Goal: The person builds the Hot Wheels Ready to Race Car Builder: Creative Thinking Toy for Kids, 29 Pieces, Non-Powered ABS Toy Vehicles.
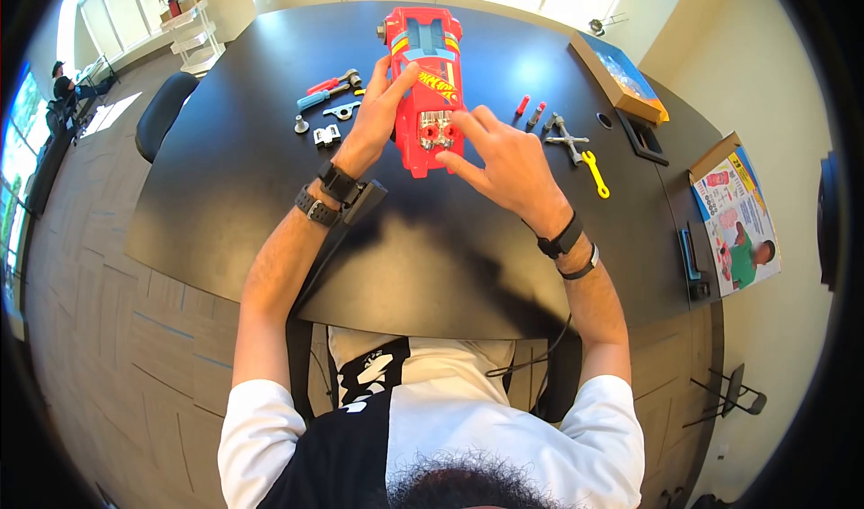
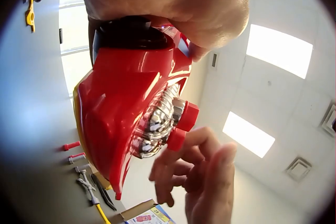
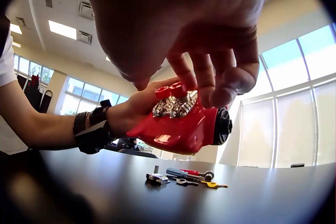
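One left hand (image 1: 374, 120) had fingers round a red toy car (image 1: 427, 99); the right hand (image 1: 510, 164), fingers spread, was near; a yellow wrench (image 1: 595, 175) lay at the car's four o'clock.

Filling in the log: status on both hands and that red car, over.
Left hand holding red toy car above table. Right hand at chrome engine, contact unclear. Yellow wrench aside, not in the way.
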Action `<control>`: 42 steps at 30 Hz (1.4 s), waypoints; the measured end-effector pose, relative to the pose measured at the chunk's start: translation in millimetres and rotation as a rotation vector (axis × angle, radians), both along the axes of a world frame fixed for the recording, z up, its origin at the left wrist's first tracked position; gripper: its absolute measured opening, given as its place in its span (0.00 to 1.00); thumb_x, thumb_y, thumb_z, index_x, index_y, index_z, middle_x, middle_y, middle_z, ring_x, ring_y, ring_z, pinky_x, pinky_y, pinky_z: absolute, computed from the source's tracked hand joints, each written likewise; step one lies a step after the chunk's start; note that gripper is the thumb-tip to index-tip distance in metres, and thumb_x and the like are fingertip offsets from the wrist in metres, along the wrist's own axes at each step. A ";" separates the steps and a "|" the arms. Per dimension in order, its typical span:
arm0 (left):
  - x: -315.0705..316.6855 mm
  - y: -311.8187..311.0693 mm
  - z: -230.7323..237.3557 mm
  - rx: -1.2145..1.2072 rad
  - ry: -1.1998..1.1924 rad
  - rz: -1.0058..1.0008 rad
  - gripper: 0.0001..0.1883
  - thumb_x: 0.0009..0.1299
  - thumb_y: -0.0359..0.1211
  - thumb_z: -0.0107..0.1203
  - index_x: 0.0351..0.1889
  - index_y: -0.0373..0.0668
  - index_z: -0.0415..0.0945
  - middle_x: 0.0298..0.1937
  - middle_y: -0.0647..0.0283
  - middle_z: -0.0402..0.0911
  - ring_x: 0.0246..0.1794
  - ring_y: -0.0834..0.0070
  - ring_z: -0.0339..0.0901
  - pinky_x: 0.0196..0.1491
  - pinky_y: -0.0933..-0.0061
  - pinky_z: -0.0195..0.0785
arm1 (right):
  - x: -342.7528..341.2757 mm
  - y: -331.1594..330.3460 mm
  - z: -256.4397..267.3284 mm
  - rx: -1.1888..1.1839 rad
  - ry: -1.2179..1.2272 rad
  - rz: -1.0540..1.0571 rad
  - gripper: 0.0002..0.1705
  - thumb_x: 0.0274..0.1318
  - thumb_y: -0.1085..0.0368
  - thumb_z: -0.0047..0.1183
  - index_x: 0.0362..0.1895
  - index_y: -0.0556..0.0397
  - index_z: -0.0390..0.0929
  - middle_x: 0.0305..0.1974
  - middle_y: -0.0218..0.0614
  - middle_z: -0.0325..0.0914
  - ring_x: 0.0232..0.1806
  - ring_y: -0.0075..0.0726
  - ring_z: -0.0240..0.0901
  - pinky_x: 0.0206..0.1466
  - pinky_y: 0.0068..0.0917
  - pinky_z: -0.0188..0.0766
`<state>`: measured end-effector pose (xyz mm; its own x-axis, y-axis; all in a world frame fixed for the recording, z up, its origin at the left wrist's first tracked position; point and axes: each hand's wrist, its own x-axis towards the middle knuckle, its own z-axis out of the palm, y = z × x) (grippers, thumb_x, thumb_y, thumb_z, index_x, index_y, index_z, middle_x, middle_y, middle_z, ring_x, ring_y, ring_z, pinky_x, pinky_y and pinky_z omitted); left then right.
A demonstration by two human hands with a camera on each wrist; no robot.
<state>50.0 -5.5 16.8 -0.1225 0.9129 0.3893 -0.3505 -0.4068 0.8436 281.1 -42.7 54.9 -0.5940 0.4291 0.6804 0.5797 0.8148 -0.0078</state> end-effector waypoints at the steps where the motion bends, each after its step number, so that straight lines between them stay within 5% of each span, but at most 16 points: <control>1: 0.0 -1.1 0.0 0.003 0.024 -0.023 0.38 0.85 0.48 0.60 0.82 0.37 0.55 0.66 0.53 0.80 0.63 0.72 0.83 0.62 0.68 0.80 | 1.6 -0.6 1.0 -0.044 -0.097 -0.025 0.34 0.72 0.32 0.58 0.48 0.54 0.78 0.33 0.40 0.81 0.29 0.51 0.83 0.31 0.46 0.77; 6: 0.2 1.7 -2.4 0.001 0.020 -0.059 0.38 0.85 0.48 0.60 0.82 0.38 0.56 0.64 0.53 0.82 0.62 0.73 0.84 0.62 0.68 0.81 | 2.9 2.4 -0.3 -0.132 -0.198 -0.112 0.32 0.71 0.34 0.61 0.50 0.53 0.78 0.35 0.38 0.82 0.29 0.53 0.82 0.30 0.46 0.74; 9: 0.2 0.8 -1.5 0.011 0.011 -0.055 0.37 0.85 0.48 0.60 0.81 0.38 0.57 0.64 0.53 0.82 0.62 0.73 0.84 0.61 0.69 0.81 | 1.8 -3.3 3.9 -0.005 -0.117 0.010 0.34 0.72 0.32 0.58 0.48 0.53 0.78 0.35 0.38 0.81 0.31 0.49 0.85 0.31 0.46 0.78; 11: 1.5 -1.4 1.3 0.012 -0.009 -0.040 0.36 0.85 0.47 0.60 0.81 0.39 0.57 0.64 0.53 0.82 0.62 0.73 0.84 0.61 0.69 0.81 | 5.9 -0.9 5.3 -0.166 -0.381 -0.177 0.28 0.73 0.38 0.60 0.48 0.52 0.77 0.40 0.36 0.82 0.35 0.47 0.86 0.33 0.45 0.79; 14: 1.5 -0.9 1.5 0.009 -0.025 -0.031 0.36 0.85 0.47 0.59 0.81 0.39 0.57 0.64 0.52 0.82 0.61 0.73 0.84 0.60 0.69 0.81 | 1.0 -0.1 -1.1 -0.015 -0.119 -0.040 0.23 0.74 0.43 0.59 0.47 0.51 0.77 0.41 0.36 0.81 0.35 0.46 0.86 0.33 0.44 0.80; 20: 0.8 0.4 -2.6 -0.009 0.062 -0.066 0.36 0.85 0.46 0.60 0.82 0.39 0.56 0.61 0.53 0.84 0.60 0.74 0.85 0.59 0.69 0.81 | -5.8 14.9 -6.6 -0.044 -0.331 -0.133 0.18 0.72 0.49 0.60 0.49 0.51 0.78 0.36 0.38 0.80 0.33 0.45 0.86 0.31 0.42 0.80; 27: 2.9 -2.7 0.1 0.018 0.027 -0.073 0.35 0.85 0.46 0.60 0.81 0.40 0.57 0.61 0.53 0.84 0.58 0.74 0.85 0.60 0.69 0.81 | -3.9 11.2 -4.4 0.045 -0.201 -0.017 0.19 0.72 0.49 0.58 0.49 0.52 0.78 0.36 0.39 0.80 0.32 0.46 0.86 0.32 0.43 0.80; 29: 2.0 -2.0 -0.2 0.009 0.049 -0.081 0.35 0.85 0.46 0.60 0.81 0.40 0.57 0.61 0.54 0.84 0.58 0.74 0.85 0.60 0.69 0.81 | -0.9 13.6 -2.3 -0.082 -0.361 -0.128 0.18 0.72 0.50 0.58 0.49 0.52 0.78 0.36 0.38 0.80 0.33 0.45 0.86 0.32 0.43 0.79; 32: 1.8 -2.1 0.2 0.008 0.033 -0.084 0.35 0.85 0.46 0.60 0.81 0.40 0.58 0.61 0.53 0.84 0.59 0.73 0.85 0.60 0.69 0.81 | -2.9 -1.5 7.6 0.068 -0.179 -0.044 0.19 0.71 0.50 0.59 0.48 0.53 0.79 0.35 0.36 0.80 0.34 0.44 0.86 0.31 0.41 0.79; 38: 2.0 -0.8 -1.7 -0.001 0.034 -0.102 0.35 0.85 0.47 0.60 0.80 0.40 0.59 0.62 0.54 0.83 0.60 0.73 0.85 0.59 0.68 0.82 | 1.7 8.4 1.4 -0.023 -0.355 -0.132 0.16 0.70 0.52 0.60 0.47 0.51 0.78 0.35 0.36 0.80 0.33 0.43 0.86 0.31 0.41 0.79; 42: 3.7 -1.9 -1.0 -0.008 -0.018 -0.104 0.35 0.85 0.47 0.60 0.80 0.40 0.58 0.63 0.54 0.83 0.60 0.73 0.85 0.60 0.68 0.82 | -2.5 -0.3 6.2 0.069 -0.190 -0.027 0.14 0.70 0.53 0.60 0.47 0.50 0.78 0.34 0.36 0.81 0.33 0.43 0.86 0.31 0.41 0.79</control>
